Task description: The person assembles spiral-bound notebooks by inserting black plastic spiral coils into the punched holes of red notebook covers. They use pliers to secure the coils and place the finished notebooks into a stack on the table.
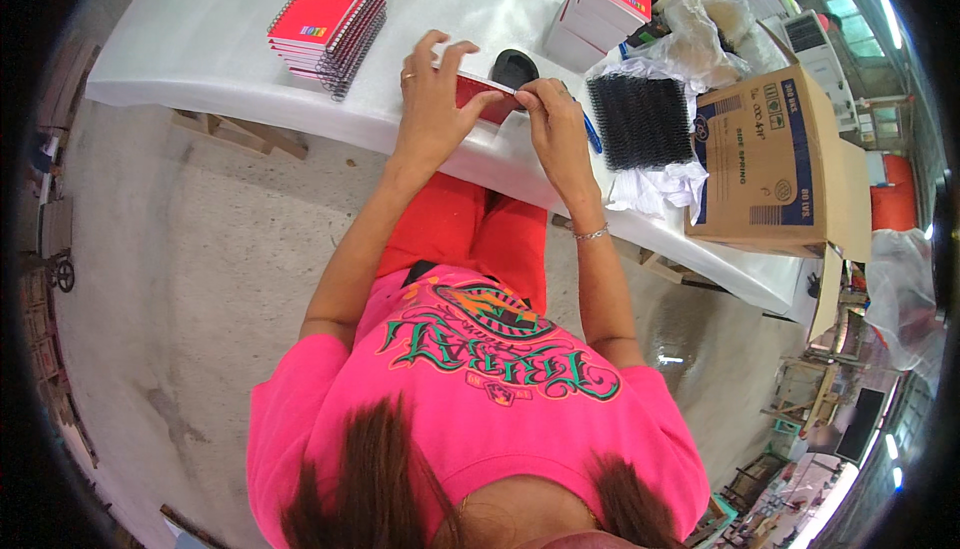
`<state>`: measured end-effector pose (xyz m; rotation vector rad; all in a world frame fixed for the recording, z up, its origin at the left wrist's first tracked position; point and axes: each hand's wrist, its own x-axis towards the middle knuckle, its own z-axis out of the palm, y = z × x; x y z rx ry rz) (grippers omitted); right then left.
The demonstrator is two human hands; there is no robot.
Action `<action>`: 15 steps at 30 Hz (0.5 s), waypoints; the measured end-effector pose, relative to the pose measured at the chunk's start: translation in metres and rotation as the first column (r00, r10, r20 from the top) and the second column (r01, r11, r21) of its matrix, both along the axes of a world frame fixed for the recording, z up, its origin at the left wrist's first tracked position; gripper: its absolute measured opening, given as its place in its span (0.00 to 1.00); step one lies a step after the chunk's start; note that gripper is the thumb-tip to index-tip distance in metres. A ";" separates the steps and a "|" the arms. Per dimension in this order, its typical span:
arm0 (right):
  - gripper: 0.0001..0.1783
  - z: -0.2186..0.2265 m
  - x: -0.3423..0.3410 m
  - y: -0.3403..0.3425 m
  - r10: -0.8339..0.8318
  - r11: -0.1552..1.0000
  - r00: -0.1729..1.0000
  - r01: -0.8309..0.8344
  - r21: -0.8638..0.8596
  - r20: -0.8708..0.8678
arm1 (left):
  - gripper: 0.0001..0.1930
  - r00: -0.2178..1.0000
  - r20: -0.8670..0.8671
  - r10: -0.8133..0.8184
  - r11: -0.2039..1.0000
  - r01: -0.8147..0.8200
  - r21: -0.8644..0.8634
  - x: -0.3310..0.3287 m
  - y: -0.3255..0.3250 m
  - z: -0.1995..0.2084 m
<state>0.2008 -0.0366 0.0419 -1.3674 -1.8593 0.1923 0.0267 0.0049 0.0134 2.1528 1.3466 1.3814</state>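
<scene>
- Pinching a red notebook (495,112) with my right hand (552,117), by the surface's (220,29) near edge.
- My left hand (430,101): fingers spread, thumb against it.
- Likely light, stiff, slick; grip its edges.

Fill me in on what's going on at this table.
A person is handling a red-covered book near the edge of the white-covered table. The right hand pinches its edge, while the left hand has its thumb against it and other fingers raised. The hands hide part of it. To the left sits a stack of red spiral notebooks; farther right are a stack of red-covered books, a pile of black coils and an open cardboard box.
</scene>
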 end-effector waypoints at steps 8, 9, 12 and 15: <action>0.10 0.016 0.002 -0.001 -0.029 0.828 0.991 -0.051 -0.558 -0.134 | 0.35 0.976 0.217 -0.011 0.982 0.051 -0.181 -0.010 0.000 -0.024; 0.10 0.018 0.012 0.003 0.045 0.852 0.990 -0.109 -0.513 -0.136 | 0.35 0.970 0.236 -0.052 0.972 0.104 -0.212 -0.013 0.001 -0.023; 0.12 0.009 0.039 0.029 0.210 0.886 0.974 -0.227 -0.405 -0.086 | 0.35 0.960 0.244 -0.139 0.946 0.201 -0.254 -0.022 0.008 -0.021; 0.24 0.001 0.050 0.049 0.283 0.880 0.955 -0.222 -0.420 0.088 | 0.35 0.963 0.190 -0.192 0.955 0.228 -0.191 -0.028 0.018 -0.020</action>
